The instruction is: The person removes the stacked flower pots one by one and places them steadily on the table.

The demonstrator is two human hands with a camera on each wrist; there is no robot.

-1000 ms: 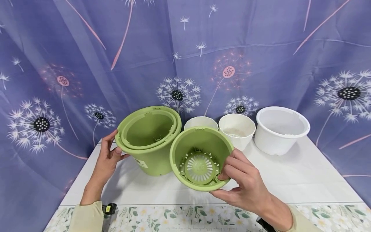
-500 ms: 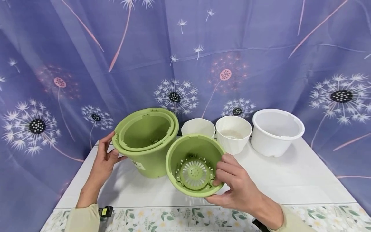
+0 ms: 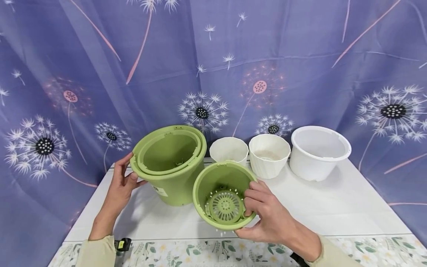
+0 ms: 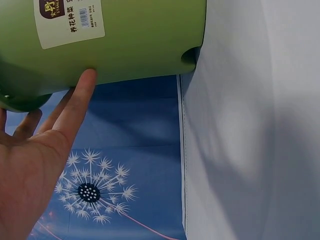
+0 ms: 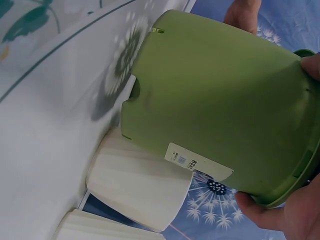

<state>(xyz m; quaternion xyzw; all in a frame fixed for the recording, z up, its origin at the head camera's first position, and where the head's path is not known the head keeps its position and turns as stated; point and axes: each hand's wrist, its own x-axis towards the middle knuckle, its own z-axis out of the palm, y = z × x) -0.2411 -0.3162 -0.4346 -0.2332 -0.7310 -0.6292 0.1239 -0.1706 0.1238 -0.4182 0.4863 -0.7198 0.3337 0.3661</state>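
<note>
My left hand (image 3: 121, 187) grips the rim of a large green flowerpot (image 3: 181, 187), thumb below the rim and fingers at its left side. Inside that pot sits a slightly smaller green flowerpot (image 3: 163, 152). The large pot stands on the table and carries a white label (image 4: 72, 22). My right hand (image 3: 267, 211) holds a third, small green flowerpot (image 3: 228, 174) by its right rim, fingers inside and thumb outside. Its mouth tilts toward me, showing a slotted drainage base. In the right wrist view the small pot (image 5: 220, 100) overlaps a white pot (image 5: 140, 180).
Two white faceted pots (image 3: 228, 146) (image 3: 270, 163) stand at the back, the left one partly hidden by the small green pot. A wider white round pot (image 3: 310, 168) is right of them. A purple dandelion curtain (image 3: 150, 92) hangs behind the white-covered table (image 3: 340, 211).
The small green flowerpot has come down slightly closer to the tabletop in my right hand, its tilt altered. My left hand keeps its grip on the large pot. The head view has shifted a little.
</note>
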